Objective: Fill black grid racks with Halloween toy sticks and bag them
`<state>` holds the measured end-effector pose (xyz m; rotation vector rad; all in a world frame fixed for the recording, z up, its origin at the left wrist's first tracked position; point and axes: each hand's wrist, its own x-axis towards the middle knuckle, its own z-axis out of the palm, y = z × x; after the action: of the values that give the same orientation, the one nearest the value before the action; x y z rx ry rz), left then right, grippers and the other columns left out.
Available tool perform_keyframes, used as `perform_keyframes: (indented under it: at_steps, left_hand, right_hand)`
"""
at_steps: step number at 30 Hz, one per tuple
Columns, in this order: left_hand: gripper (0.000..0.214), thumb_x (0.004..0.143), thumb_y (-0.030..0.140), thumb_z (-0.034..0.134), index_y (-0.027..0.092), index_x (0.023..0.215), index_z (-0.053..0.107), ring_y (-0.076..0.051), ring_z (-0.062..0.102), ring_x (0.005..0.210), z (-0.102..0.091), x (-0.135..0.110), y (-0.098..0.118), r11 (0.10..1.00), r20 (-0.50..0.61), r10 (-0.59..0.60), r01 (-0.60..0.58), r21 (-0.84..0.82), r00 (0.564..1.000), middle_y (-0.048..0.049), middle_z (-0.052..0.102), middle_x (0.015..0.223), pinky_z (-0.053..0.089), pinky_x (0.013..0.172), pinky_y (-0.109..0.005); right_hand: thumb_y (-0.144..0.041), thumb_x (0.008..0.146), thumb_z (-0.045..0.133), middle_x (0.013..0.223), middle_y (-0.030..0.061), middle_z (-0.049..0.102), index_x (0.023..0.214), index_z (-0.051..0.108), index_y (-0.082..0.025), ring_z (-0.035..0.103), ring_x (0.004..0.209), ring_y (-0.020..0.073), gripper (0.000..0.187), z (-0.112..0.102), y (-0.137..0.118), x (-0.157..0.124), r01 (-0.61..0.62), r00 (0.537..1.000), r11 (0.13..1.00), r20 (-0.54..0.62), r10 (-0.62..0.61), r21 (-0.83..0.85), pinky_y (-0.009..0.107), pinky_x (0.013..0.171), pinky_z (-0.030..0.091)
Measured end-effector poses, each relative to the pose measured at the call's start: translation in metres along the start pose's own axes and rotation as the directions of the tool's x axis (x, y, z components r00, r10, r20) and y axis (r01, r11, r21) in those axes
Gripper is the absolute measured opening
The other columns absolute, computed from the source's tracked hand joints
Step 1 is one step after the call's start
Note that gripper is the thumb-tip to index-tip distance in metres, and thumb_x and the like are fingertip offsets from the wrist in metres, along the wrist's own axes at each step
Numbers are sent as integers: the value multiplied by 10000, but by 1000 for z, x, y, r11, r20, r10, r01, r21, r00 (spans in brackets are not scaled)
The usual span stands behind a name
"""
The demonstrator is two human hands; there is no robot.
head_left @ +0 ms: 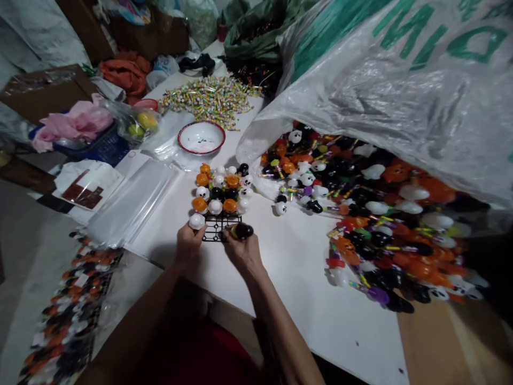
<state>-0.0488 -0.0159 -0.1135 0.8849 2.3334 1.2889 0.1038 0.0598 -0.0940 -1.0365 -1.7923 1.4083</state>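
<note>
In front of me on the white table lies a black plastic grid (215, 230). Its far part is covered by rows of round-topped orange, white and black Halloween toys (216, 193). My left hand (188, 241) is closed around a white-topped toy (196, 221) at the grid's near left corner. At the grid's right edge my right hand (245, 251) is closed on a black-topped toy (242, 231), tilted to the right. The lower parts of both held toys are hidden by my fingers.
On the right, a big white sack (372, 101) spills a heap of loose toys (385, 256). Beyond the grid stand a red-rimmed bowl (201, 152) and a pile of small candy-coloured pieces (208, 99). Clear plastic bags (132, 206) lie left; filled grids (68, 315) sit lower left.
</note>
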Motion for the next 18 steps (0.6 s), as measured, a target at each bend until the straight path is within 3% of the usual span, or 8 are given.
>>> perform_keyframes:
  at_steps: [2, 5, 9, 12, 14, 16, 18]
  left_hand:
    - [270, 724, 430, 662, 188, 629, 589, -178, 589, 607, -2, 2, -1, 999, -7, 31, -31, 44, 999, -47, 625, 577, 440, 617, -272]
    - [220, 705, 377, 652, 207, 618, 545, -172, 567, 615, -4, 7, 0, 994, 19, 72, -73, 82, 997, -43, 617, 593, 425, 632, -270]
    - [176, 668, 317, 591, 217, 567, 486, -155, 519, 549, -10, 12, 6, 990, 98, 103, -112, 88, 990, -25, 565, 522, 396, 580, -260]
    - [207, 681, 381, 571, 206, 585, 515, -148, 497, 508, -15, 11, 12, 988, 163, 130, -142, 64, 978, -18, 558, 495, 374, 523, -248]
    - [242, 686, 427, 572, 199, 615, 537, -144, 484, 494, -17, 8, 11, 985, 185, 143, -158, 67, 972, -14, 567, 499, 372, 509, -246]
    - [252, 685, 441, 573, 208, 606, 517, -144, 469, 485, -17, 1, 7, 982, 151, 153, -168, 89, 976, -11, 557, 497, 374, 507, -255]
    - [245, 685, 429, 571, 225, 583, 482, -153, 479, 493, -15, -5, 3, 979, 94, 166, -176, 105, 982, -16, 553, 504, 384, 517, -268]
  right_hand:
    - [-355, 812, 602, 839, 51, 706, 870, 636, -195, 638, 750, 195, 173, 6, 5, 10, 49, 999, 998, -3, -49, -49, 299, 713, 512]
    - [-249, 822, 533, 879, 75, 698, 905, 628, -188, 640, 804, 214, 140, 13, 6, 19, 131, 990, 962, 90, -112, -238, 303, 739, 502]
    - [-143, 826, 492, 974, 120, 693, 999, 631, -156, 638, 860, 230, 223, 30, -11, 21, 108, 985, 852, 172, -21, -512, 315, 783, 488]
    - [-113, 844, 503, 1039, 141, 696, 1053, 643, -127, 636, 905, 228, 252, 30, -23, 22, 117, 974, 811, 225, 19, -573, 313, 814, 477]
    - [-123, 863, 526, 995, 105, 708, 1041, 663, -129, 637, 861, 199, 225, 10, -24, 20, 147, 954, 851, 299, 13, -504, 281, 783, 473]
    - [-154, 891, 532, 925, 52, 713, 1032, 687, -155, 634, 800, 166, 210, -27, -20, 21, 177, 937, 901, 349, -30, -397, 246, 743, 467]
    - [-179, 923, 505, 928, 40, 713, 1065, 703, -179, 636, 810, 163, 244, -76, -15, 32, 179, 960, 895, 274, -67, -409, 242, 745, 463]
